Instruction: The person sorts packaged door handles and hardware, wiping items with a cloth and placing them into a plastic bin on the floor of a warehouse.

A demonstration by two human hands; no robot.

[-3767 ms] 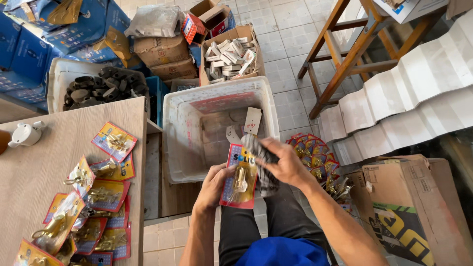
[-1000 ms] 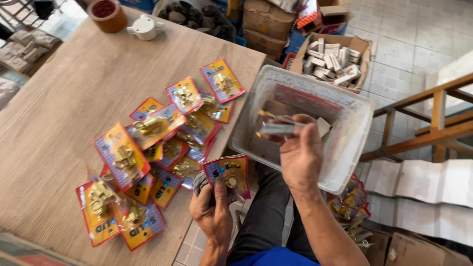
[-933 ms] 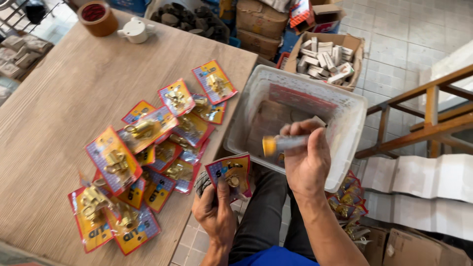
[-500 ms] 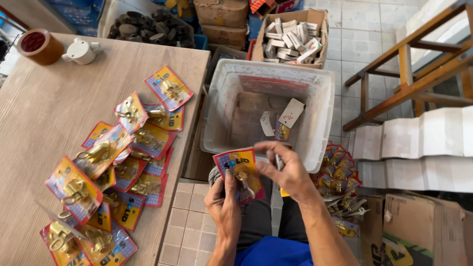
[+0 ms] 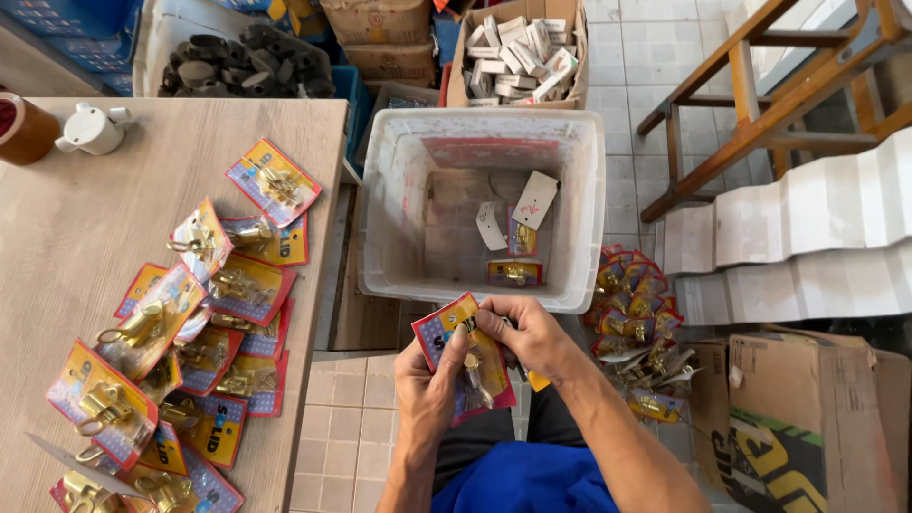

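At the far left, a wooden counter (image 5: 114,218) carries a roll of brown tape (image 5: 21,128) and a white round junction box (image 5: 92,129) near its back edge. Nearer the person, a loose heap of carded brass padlocks (image 5: 204,313) in red, yellow and blue packaging spreads over the counter toward its front right corner. Behind the counter, a bin of black ring-shaped parts (image 5: 242,66) sits on the floor.

In the middle, above the lap, the left hand (image 5: 427,380) has its fingers clenched around the lower left edge of one padlock card (image 5: 465,356), which is held tilted. The right hand (image 5: 527,332) grips the card's upper right part, its fingers curled over the top edge. Just beyond the hands stands a translucent white plastic tub (image 5: 589,209) with a few cards and paper tags lying in its bottom. Behind it is a cardboard box of small white cartons (image 5: 518,47).

To the right, another pile of carded locks (image 5: 636,323) lies on the floor beside a brown cardboard box (image 5: 807,418), with a wooden stool frame (image 5: 741,95) farther back.
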